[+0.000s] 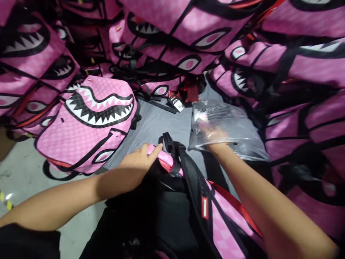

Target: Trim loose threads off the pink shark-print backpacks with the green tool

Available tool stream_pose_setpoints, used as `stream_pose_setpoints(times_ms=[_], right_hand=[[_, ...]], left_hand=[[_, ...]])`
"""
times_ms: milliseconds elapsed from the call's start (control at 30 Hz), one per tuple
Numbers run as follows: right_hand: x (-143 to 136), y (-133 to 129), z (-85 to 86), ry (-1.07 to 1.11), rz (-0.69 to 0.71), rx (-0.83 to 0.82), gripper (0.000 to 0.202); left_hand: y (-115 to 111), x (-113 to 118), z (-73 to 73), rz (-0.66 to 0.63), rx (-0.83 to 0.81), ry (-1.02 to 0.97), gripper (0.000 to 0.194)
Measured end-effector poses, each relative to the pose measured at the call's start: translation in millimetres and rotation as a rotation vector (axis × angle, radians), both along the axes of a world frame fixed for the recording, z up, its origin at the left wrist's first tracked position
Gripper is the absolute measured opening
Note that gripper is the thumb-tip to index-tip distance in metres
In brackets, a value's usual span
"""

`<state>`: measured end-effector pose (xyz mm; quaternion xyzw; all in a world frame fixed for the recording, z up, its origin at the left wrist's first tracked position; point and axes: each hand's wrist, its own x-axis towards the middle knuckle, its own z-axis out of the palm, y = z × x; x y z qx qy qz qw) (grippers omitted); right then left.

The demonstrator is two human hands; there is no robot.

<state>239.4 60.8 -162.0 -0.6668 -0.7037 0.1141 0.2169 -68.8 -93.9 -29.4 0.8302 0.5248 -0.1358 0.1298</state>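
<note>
A pink and black backpack (226, 223) with black straps and a red-and-white label lies in front of me, its back panel facing up. My left hand (138, 158) is closed on its near-left pink edge, the thumb and fingers by the strap top. My right hand (215, 135) shows blurred through a clear plastic bag (242, 133) with dark print. The bag's edge crosses near the wrist; whether the hand is inside or under it is unclear, and the fingers are not sharp enough to read.
Another pink backpack (94, 126) with a shark-mouth print lies to the left. Stacks of similar pink backpacks (172, 54) crowd the back and both sides. A tag (176, 104) with a white label rests on the grey surface (161, 120). Pale floor (24, 172) shows at lower left.
</note>
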Motion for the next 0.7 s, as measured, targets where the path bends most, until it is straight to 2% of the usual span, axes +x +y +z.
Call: stream_pose_setpoints(times_ms=[67, 133, 233, 367, 467, 533, 600, 700], right_hand=[[1, -16, 7.2, -0.143, 0.030, -0.082, 0.018], [2, -34, 17.0, -0.285, 0.032, -0.127, 0.021], [1, -62, 34.1, -0.441, 0.025, -0.136, 0.030], [-2, -106, 65.7, -0.563, 0.064, -0.123, 0.025], [-7, -142, 94.9, -0.656, -0.040, -0.092, 0.027], [-11, -158, 108.1, -0.700, -0.103, -0.077, 0.031], [-15, -164, 110.2, -0.725, -0.105, -0.097, 0.031], [-21, -158, 98.0, -0.740, -0.068, -0.145, 0.030]], left_hand=[[3, 1, 6.1, 0.034, -0.094, 0.026, 0.086], [3, -1, 10.1, 0.022, -0.116, 0.005, 0.088], [-3, -7, 8.0, -0.039, -0.013, -0.039, 0.092], [-11, -12, -0.8, -0.071, 0.088, -0.055, 0.091], [-13, -12, -3.2, -0.089, 0.110, -0.018, 0.092], [-14, -11, -3.0, -0.095, 0.123, 0.001, 0.091], [-15, -11, -2.3, -0.097, 0.142, 0.003, 0.090], [-17, -12, -2.1, -0.093, 0.150, 0.001, 0.092]])
